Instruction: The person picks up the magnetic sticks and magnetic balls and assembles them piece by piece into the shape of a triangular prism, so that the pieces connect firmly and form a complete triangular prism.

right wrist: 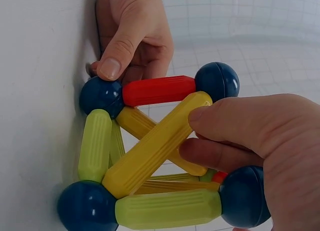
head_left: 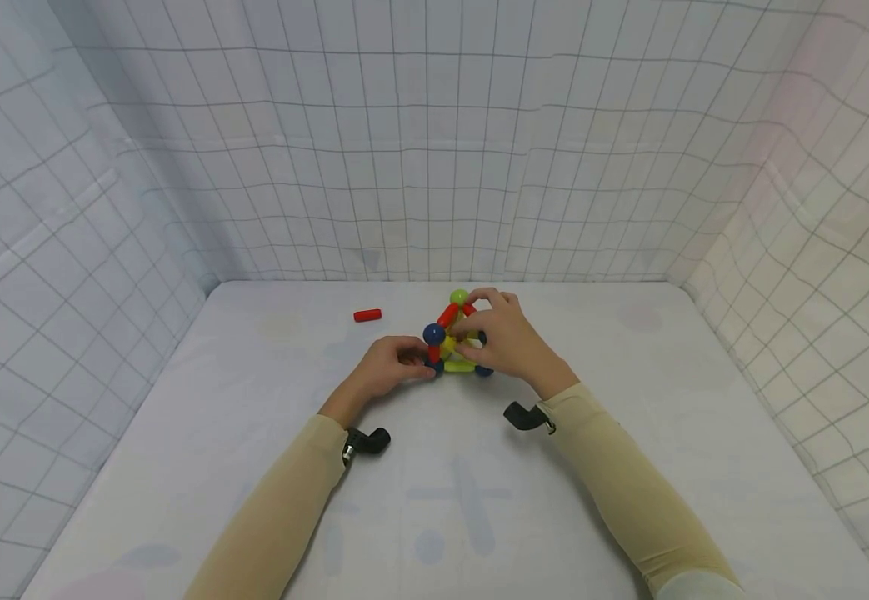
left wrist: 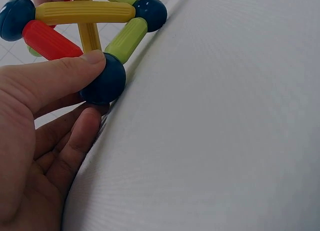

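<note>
A framework of coloured rods and balls stands on the table between the two hands, with a light green ball (head_left: 459, 297) at its top. My left hand (head_left: 385, 367) pinches a low blue ball (left wrist: 107, 83), its thumb lying on the ball. From that ball a red rod (right wrist: 159, 90) rises to an upper blue ball (right wrist: 216, 82). A diagonal yellow rod (right wrist: 155, 146) runs from another low blue ball (right wrist: 87, 206) up to the upper one. Near its top end, my right hand (head_left: 509, 337) pinches this rod between thumb and finger. A green rod (right wrist: 95, 143) joins the two low balls.
A loose red rod (head_left: 367, 315) lies on the white table (head_left: 292, 333), behind and to the left of the framework. Grid-patterned cloth walls (head_left: 471, 167) enclose the table at the back and both sides. Each wrist carries a black camera mount (head_left: 370, 441).
</note>
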